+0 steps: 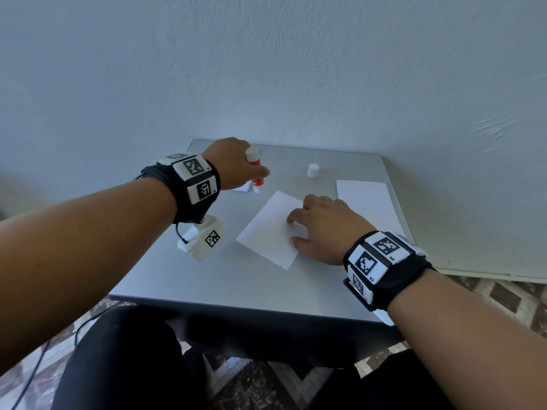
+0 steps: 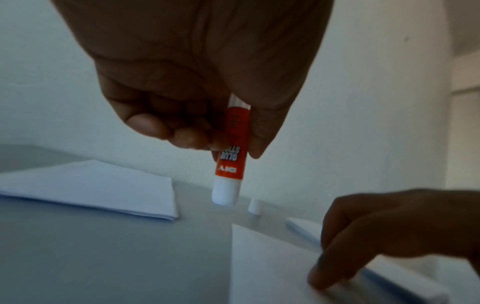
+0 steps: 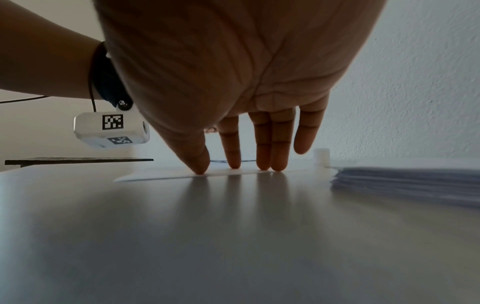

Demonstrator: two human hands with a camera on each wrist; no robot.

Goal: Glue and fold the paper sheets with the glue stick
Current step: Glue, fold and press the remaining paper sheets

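My left hand [image 1: 236,167] grips a red and white glue stick [image 1: 257,172] upright, uncapped end down, held above the table near its far left. In the left wrist view the glue stick [image 2: 230,156] hangs from the curled fingers [image 2: 182,135]. A single white paper sheet [image 1: 268,229] lies tilted at the table's middle. My right hand [image 1: 316,226] presses it down with straight fingertips [image 3: 262,162] on its right edge. The white cap [image 1: 313,170] stands alone farther back.
A stack of white sheets [image 1: 367,202] lies at the right of the grey table [image 1: 236,279], seen as a pile [image 3: 405,185] from the right wrist. A folded paper [image 2: 103,191] lies at the far left. A wall rises directly behind the table.
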